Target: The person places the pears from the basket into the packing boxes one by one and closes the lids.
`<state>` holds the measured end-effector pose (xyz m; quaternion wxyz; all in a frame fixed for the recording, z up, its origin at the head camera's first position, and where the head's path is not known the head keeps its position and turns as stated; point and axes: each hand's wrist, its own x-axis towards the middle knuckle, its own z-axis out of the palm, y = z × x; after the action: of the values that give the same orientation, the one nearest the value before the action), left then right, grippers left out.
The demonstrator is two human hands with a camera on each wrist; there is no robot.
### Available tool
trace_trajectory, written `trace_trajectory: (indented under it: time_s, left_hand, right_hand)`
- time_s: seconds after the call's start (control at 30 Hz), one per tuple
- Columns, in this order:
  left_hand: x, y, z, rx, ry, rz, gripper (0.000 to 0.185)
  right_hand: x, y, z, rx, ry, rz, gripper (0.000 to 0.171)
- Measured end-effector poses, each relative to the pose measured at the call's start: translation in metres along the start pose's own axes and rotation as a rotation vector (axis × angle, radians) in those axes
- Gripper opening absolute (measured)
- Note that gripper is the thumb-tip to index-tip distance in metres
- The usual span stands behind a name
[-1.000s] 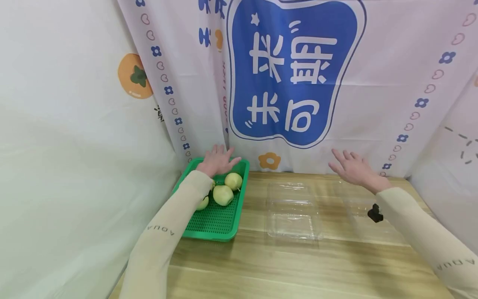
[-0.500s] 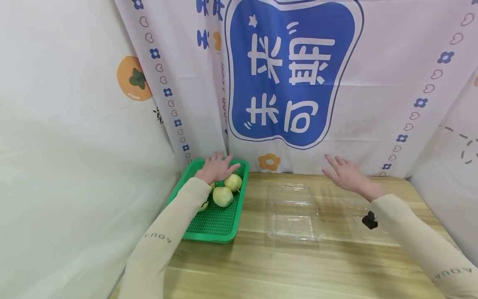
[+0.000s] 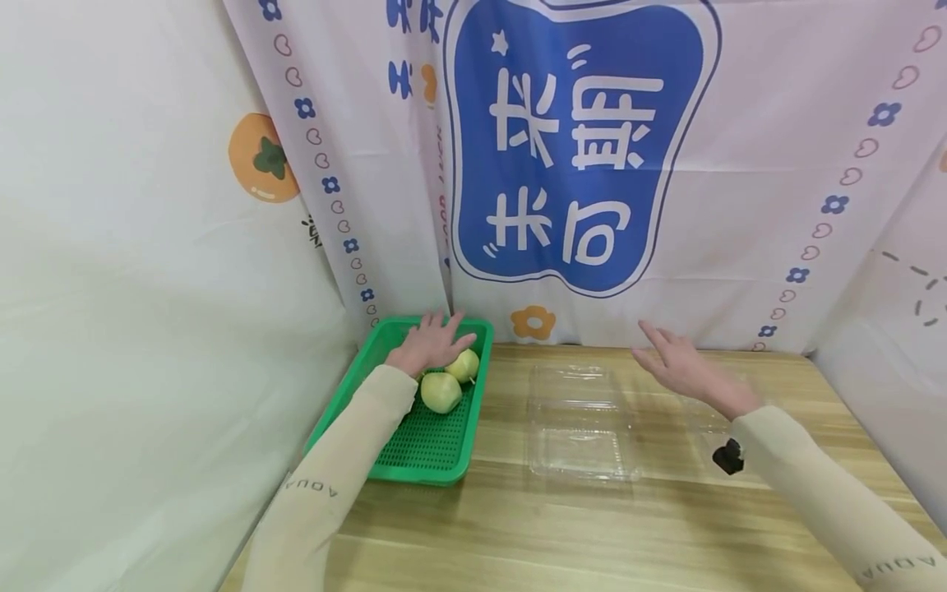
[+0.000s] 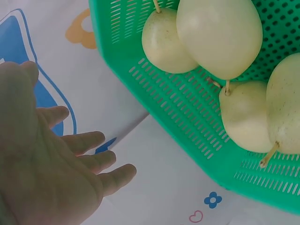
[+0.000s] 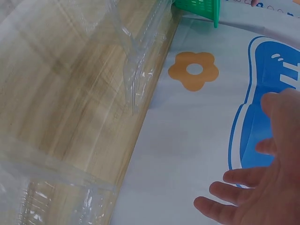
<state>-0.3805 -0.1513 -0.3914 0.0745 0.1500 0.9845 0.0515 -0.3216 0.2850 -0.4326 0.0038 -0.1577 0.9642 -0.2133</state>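
Note:
My left hand (image 3: 427, 345) hovers over the back of a green plastic basket (image 3: 470, 427), fingers spread and holding nothing. Several pale yellow-green pears (image 3: 441, 393) lie in that basket; the hand and sleeve cover some of them in the head view. Seen from the left wrist, the pears (image 4: 220, 37) rest against the slotted wall, stems showing, apart from the fingers (image 4: 117, 178). On the right, my right hand (image 3: 684, 368) is held above the table with fingers extended and nothing in it. Beneath it is a clear plastic container (image 3: 703, 418), partly hidden by the forearm.
Another clear lidded container (image 3: 580, 450) stands opened out on the wooden table (image 3: 562, 534), between the basket and my right arm. A printed white cloth (image 3: 414, 205) hangs behind the table, with white sheeting (image 3: 148, 329) to the left. A black piece (image 3: 728, 456) sits at my right cuff.
My right hand has moved left and down, toward the middle of the table. The left hand has sunk slightly over the basket, covering more of the pears. Basket and containers stay put.

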Motion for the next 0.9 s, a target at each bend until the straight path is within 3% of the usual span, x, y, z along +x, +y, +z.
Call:
trace_trajectory:
  time_s: [0.63, 0.9]
  left_hand:
    - [0.002, -0.003, 0.026, -0.064, 0.001, -0.025, 0.071]
    - [0.001, -0.001, 0.035, -0.098, 0.001, -0.048, 0.069]
  right_hand:
    - [-0.018, 0.000, 0.032, 0.066, 0.079, -0.061, 0.072]
    - [-0.022, -0.003, 0.049, 0.093, 0.121, -0.041, 0.071]
